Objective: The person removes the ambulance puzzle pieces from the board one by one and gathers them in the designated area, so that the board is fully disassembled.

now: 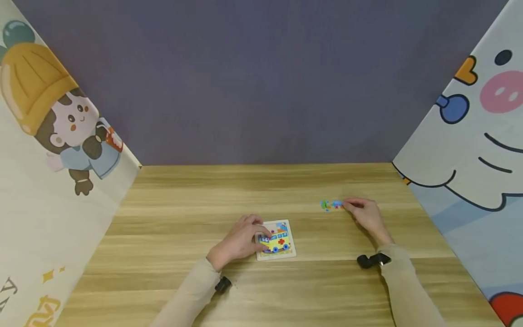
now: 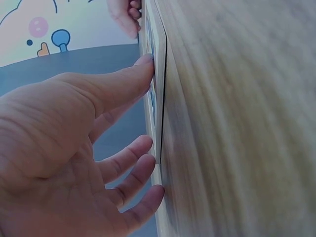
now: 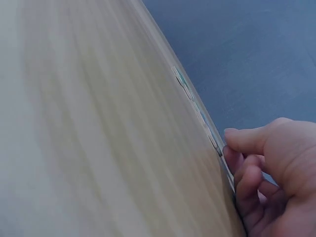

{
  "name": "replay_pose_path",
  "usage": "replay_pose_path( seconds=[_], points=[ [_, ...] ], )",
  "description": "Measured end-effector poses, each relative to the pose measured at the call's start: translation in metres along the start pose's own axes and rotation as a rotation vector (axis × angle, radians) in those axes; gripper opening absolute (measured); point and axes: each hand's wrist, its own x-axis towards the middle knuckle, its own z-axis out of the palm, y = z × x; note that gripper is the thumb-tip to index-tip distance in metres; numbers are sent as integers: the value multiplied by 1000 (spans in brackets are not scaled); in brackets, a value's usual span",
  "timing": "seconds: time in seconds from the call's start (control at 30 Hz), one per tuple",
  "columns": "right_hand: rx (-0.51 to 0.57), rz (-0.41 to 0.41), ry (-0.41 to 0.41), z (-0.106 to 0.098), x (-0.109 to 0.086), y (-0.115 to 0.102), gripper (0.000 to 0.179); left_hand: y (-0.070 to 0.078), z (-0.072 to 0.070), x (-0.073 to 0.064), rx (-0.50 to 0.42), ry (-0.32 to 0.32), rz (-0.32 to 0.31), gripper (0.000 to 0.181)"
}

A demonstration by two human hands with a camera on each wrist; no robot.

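A square jigsaw puzzle in a white frame (image 1: 292,250) lies on the table, showing a yellow ambulance picture. My left hand (image 1: 241,237) rests at its left side, thumb and index finger touching its face. In the left wrist view, the thumb (image 2: 123,86) is on the puzzle's face and the other fingers are loosely bent beside it. Farther right lie several small loose puzzle pieces (image 1: 324,205), green and blue. My right hand (image 1: 367,219) is at their right end, fingers bent. In the right wrist view, its thumb (image 3: 244,139) is beside the pieces (image 3: 183,81); whether it pinches one is hidden.
The wood-grain table (image 1: 171,204) meets a dark grey wall (image 1: 261,91) at the back. Side panels with cartoon figures stand at left (image 1: 41,218) and right (image 1: 457,200). A black wrist camera (image 1: 222,284) is on the left wrist, another camera (image 1: 373,260) on the right.
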Motion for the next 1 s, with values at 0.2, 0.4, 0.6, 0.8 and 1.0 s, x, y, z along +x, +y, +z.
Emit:
replay_pose_path(
  seconds=[0.2,0.4,0.6,0.8,1.0],
  points=[
    [-38,-41,72,7,-8,-4,45,2,2,0,-14,-2,-7,35],
    [12,-62,78,17,-14,-11,41,1,1,-1,-16,-1,-13,36],
    [19,-96,42,30,-19,-19,41,0,1,0,-8,2,-1,32],
    [59,-111,-19,42,-25,-28,41,1,0,1,-9,3,4,31],
    [55,-157,-44,57,-31,-36,31,3,0,1,0,1,-7,32]
  ],
)
